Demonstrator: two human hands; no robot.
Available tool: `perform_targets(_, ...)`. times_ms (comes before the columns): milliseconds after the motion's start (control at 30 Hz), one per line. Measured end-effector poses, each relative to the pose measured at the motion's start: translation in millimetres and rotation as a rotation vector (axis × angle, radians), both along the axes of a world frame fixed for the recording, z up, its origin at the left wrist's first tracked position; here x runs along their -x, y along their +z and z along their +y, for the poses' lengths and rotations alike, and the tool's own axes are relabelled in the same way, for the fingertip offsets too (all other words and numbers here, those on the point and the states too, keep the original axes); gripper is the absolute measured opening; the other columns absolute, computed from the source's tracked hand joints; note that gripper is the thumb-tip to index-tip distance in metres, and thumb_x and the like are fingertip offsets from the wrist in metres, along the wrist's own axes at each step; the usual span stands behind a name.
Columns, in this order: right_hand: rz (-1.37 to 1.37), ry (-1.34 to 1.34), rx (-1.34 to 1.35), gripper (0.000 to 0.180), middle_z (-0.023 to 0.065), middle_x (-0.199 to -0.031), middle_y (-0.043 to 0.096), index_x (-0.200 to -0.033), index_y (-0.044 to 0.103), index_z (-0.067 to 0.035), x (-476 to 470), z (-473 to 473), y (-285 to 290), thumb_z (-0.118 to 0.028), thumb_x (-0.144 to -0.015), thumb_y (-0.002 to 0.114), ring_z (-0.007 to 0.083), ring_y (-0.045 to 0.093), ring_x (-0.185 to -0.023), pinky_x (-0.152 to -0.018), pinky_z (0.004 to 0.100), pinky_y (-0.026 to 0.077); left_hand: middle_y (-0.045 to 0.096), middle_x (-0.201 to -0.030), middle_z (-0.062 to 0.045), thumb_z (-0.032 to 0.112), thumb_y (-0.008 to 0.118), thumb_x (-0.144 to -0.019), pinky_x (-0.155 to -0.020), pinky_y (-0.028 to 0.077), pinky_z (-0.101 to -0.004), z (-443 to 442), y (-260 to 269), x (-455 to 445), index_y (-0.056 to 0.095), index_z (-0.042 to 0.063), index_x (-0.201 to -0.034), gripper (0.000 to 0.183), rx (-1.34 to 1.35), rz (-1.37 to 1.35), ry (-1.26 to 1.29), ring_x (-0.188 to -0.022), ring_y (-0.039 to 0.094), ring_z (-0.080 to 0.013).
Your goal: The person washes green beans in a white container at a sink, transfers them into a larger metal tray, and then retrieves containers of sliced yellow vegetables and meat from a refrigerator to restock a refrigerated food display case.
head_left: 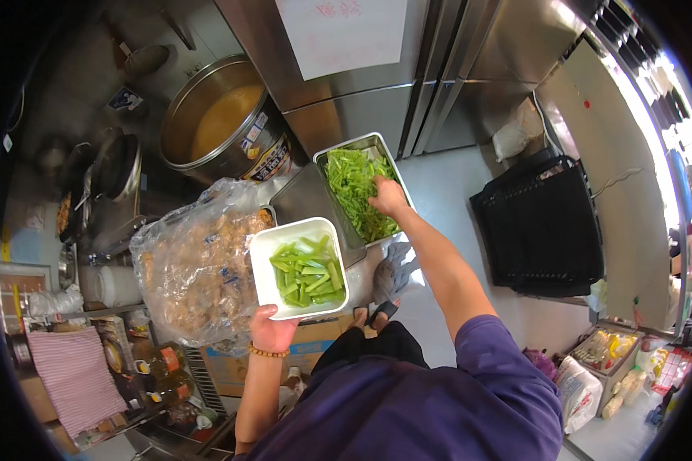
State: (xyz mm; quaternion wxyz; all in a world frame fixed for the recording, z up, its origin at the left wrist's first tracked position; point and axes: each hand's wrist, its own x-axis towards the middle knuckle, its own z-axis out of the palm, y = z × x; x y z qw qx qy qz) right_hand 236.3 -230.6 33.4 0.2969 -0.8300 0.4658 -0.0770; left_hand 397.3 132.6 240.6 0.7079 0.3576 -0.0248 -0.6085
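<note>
My left hand [272,329] grips the near edge of a white square tub [259,253], its thumb over the rim. Cut green celery pieces [308,276] lie across the tub's bottom. Over on the right, my right hand [389,197] reaches into a deep steel pan [375,137] heaped with chopped green vegetable [349,178]. Its fingertips press into the heap, and whether they pinch any pieces is hidden. Beside the pan is a flat metal cover or tray [308,193]. A clear plastic bag [202,271] of brown fried-looking food lies left of the tub, partly behind it.
A large steel pot [176,124] of brownish liquid stands behind the bag. Steel refrigerator doors [369,109] rise beyond the pan. To the right is a black crate-like container [539,230]. Oil bottles [170,360] and a striped cloth [75,377] are at the lower left.
</note>
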Motion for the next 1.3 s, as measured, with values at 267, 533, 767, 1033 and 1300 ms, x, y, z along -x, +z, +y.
perform_targets(267,-0.051,-0.135,-0.084,0.075,0.0223,-0.103,0.070,-0.130,0.057,0.002,35.2,-23.4,-31.6,-0.037,-0.072,0.082,0.0340,0.069,-0.097,-0.086,0.0427,0.054,0.056,-0.139,-0.018,0.013,0.059,-0.079,-0.105,0.044,-0.0596,-24.7,-54.9,28.6,0.044,-0.002,-0.145,0.069,-0.003,0.054,0.009,-0.128,0.053,-0.0396)
perform_targets(533,-0.467,-0.287,-0.729,0.057,0.0124,-0.108,0.069,-0.127,0.059,0.002,48.8,-32.6,-0.1,-0.021,-0.079,0.077,0.0210,0.066,-0.091,-0.082,0.0351,0.053,0.047,-0.149,-0.015,0.003,0.057,-0.077,-0.113,0.039,-0.0504,-31.8,-115.8,55.8,0.030,0.009,-0.155,0.083,-0.040,0.144,0.087,-0.136,0.048,-0.0327)
perform_targets(767,-0.579,0.191,-0.681,0.045,0.0080,-0.115,0.066,-0.127,0.060,0.002,71.0,-33.6,157.1,-0.006,-0.084,0.068,0.0156,0.059,-0.111,-0.099,0.0302,0.044,0.041,-0.153,-0.014,0.008,0.057,-0.078,-0.100,0.049,-0.0596,-76.2,-122.3,99.7,0.022,0.018,-0.159,0.089,0.029,0.019,0.128,-0.136,0.048,-0.0361)
perform_targets(1033,-0.263,0.573,-0.046,0.050,0.0226,-0.111,0.067,-0.122,0.062,0.003,59.8,25.9,196.3,-0.014,-0.076,0.074,0.0357,0.068,-0.100,-0.090,0.0416,0.054,0.043,-0.151,-0.011,0.011,0.059,-0.081,-0.089,0.057,-0.0591,-117.3,-119.2,127.9,0.021,0.023,-0.158,0.087,0.084,0.031,0.092,-0.131,0.053,-0.0362)
perform_targets(1300,-0.012,0.648,0.227,0.047,0.0323,-0.113,0.061,-0.121,0.056,0.014,52.5,56.8,160.2,-0.006,-0.080,0.064,0.0471,0.060,-0.108,-0.098,0.0487,0.048,0.040,-0.151,-0.009,0.008,0.059,-0.079,-0.088,0.057,-0.0614,-114.7,-102.8,117.6,0.022,0.024,-0.157,0.088,0.081,-0.008,0.065,-0.131,0.052,-0.0353)
